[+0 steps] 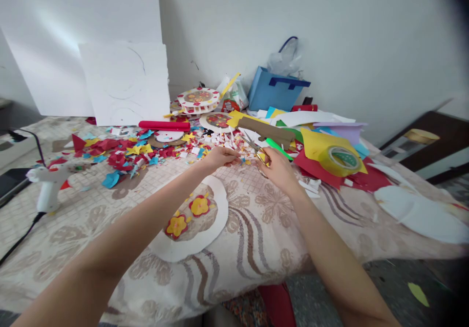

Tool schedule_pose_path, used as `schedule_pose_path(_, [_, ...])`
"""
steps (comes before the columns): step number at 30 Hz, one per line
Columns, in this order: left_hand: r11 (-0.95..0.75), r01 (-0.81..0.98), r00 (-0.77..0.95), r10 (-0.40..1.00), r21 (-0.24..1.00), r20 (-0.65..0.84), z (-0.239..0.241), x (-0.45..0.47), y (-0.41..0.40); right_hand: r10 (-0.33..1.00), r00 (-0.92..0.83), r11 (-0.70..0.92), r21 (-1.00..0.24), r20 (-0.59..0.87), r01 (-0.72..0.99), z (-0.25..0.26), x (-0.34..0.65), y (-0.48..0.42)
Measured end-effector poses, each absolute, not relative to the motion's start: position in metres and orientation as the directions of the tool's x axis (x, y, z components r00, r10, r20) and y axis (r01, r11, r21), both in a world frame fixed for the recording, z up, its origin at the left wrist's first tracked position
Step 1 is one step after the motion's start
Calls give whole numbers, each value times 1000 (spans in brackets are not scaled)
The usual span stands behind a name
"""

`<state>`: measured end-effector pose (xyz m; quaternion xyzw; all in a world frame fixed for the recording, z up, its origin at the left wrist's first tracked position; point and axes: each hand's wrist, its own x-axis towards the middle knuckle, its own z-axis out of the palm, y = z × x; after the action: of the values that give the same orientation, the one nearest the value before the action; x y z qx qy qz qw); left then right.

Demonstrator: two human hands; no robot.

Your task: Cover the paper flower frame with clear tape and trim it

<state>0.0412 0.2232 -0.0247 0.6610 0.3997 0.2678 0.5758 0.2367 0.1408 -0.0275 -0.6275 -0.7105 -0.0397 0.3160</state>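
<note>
My right hand (279, 170) is closed round a pair of scissors (263, 149) with a green handle, blades pointing up and left over the table. My left hand (221, 157) is pinched shut beside the blades on a small scrap I cannot make out. Both hands hover over a litter of paper scraps (120, 155) in red, yellow and blue. Nearer to me lies a white round cut-out (216, 214) carrying two yellow-and-red paper flowers (187, 215).
A white glue gun (49, 186) with a black cord stands at the left. A roll of tape (339, 160) rests on yellow and red sheets at the right. White boards (122, 84) lean on the wall; a blue bag (274, 91) and decorated discs (198, 98) sit behind.
</note>
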Motion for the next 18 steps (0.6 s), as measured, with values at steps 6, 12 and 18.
schedule_pose_path(6, [-173,410,339,941,896,27,-16,33,227,872,-7,200,-342,490,918,-28,236,141])
schedule_pose_path(12, [-413,702,231,903,580,363,-5,-16,240,879,-4,184,-332,476,925,-29,232,139])
schedule_pose_path(18, [-357,588,138,928,725,345,-14,-100,226,919,27,172,-464,392,869,-27,222,135])
